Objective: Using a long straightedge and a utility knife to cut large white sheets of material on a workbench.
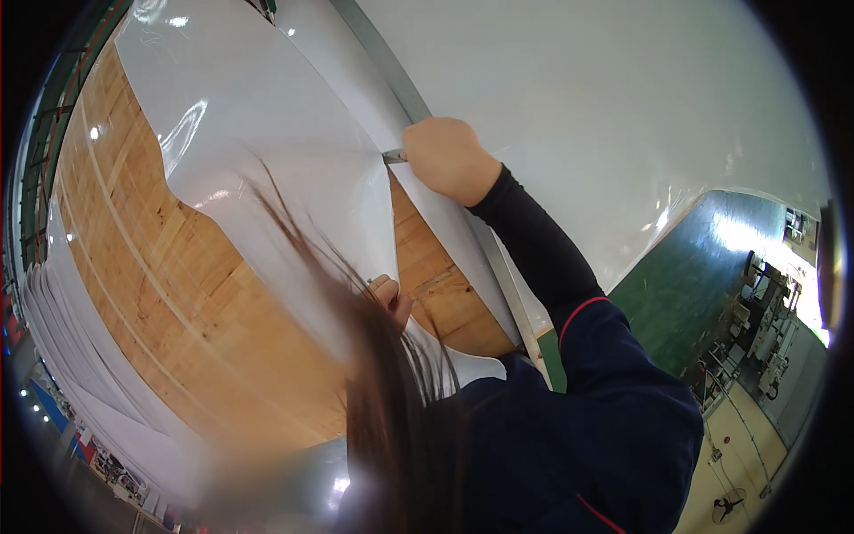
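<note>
My right hand (447,158) is closed on a small metal blade (392,157), whose tip meets a glossy white sheet (240,116) beside a long metal straightedge (500,271). My left hand (391,298), partly hidden by hanging dark hair (391,418), pinches the loose cut edge of the sheet lower down. The sheet lies over a wooden table (160,294) and is lifted and curled where it has been cut. A second white area (605,107) stretches flat on the far side of the straightedge.
Several white sheets (53,329) hang stacked along the table's left edge. A green floor (685,285) shows to the right, with machines (765,329) and a standing fan (728,507) beyond. My dark blue sleeve and torso (605,427) fill the lower right.
</note>
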Tool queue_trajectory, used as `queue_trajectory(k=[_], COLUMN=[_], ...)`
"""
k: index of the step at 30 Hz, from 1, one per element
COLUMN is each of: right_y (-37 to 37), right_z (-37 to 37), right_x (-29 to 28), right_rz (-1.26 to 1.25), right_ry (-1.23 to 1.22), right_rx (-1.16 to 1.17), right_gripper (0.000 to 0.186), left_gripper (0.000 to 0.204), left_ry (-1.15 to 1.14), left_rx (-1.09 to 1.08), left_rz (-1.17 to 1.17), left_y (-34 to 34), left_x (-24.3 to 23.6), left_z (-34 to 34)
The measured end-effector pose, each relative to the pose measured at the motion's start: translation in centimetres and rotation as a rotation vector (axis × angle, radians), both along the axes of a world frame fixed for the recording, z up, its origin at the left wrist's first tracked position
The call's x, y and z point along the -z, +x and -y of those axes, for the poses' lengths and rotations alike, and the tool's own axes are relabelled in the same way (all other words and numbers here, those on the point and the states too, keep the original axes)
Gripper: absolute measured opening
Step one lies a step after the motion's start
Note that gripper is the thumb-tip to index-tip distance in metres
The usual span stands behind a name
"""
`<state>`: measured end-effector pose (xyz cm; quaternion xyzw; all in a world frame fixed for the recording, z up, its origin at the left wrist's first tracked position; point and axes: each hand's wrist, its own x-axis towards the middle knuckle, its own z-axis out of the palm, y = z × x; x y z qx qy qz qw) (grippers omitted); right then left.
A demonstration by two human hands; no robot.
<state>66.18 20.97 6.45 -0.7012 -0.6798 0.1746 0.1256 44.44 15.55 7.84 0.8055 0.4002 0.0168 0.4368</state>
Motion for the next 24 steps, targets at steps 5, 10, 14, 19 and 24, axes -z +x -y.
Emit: queue_trajectory(k=[5,10,14,19,24], right_y=[0.7,1.2,0.8,0.8,0.9], right_z=[-0.8,-0.7,-1.8,-2.5,-2.9], right_x=[-1.1,-0.2,-0.4,-1.5,-1.0], right_rz=[-0.041,-0.02,0.01,0.005,0.029], right_ry=[-0.125,0.102,0.079,0.072,0.124], right_rx=[0.063,0.072,0.016,0.021,-0.018], right_gripper=[0.018,0.017,0.017,0.017,0.016], left_gripper=[0.019,0.019,0.02,0.019,0.019], left_ry=[-0.044,-0.051,-0.059,-0.066,-0.083], left_rx=[-0.123,-0.12,-0.133,-0.161,-0.167], left_rz=[0.102,0.109,0.122,0.145,0.168], left_y=[0.1,-0.3,-0.8,-1.2,-2.1], left_x=[0.1,0.2,-0.8,-1.1,-1.1], left_z=[0.4,0.6,0.3,0.6,0.4])
